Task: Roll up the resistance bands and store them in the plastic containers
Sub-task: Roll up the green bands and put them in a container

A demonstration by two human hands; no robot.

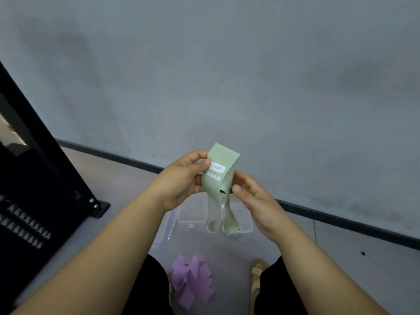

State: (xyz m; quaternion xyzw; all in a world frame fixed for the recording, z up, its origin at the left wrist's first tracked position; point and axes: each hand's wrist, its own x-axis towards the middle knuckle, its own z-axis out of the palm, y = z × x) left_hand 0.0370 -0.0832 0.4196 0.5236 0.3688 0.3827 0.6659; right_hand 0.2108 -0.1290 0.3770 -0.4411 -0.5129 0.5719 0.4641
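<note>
A pale green resistance band (218, 183) with a white label hangs in front of me, its folded top up and two loops dangling down. My left hand (184, 180) pinches its top left edge between thumb and fingers. My right hand (247, 192) touches the band's right side with loosely bent fingers; whether it grips is hidden. Directly below sits a clear plastic container (195, 214) on the floor. A purple resistance band (193, 280) lies crumpled on the floor between my legs.
A clear lid or second container (166, 230) leans at the left of the container. A black metal rack (41, 189) with a bolted foot stands at the left. A grey wall with a dark skirting strip (341, 221) runs behind. My sandalled foot (256, 276) is at the right.
</note>
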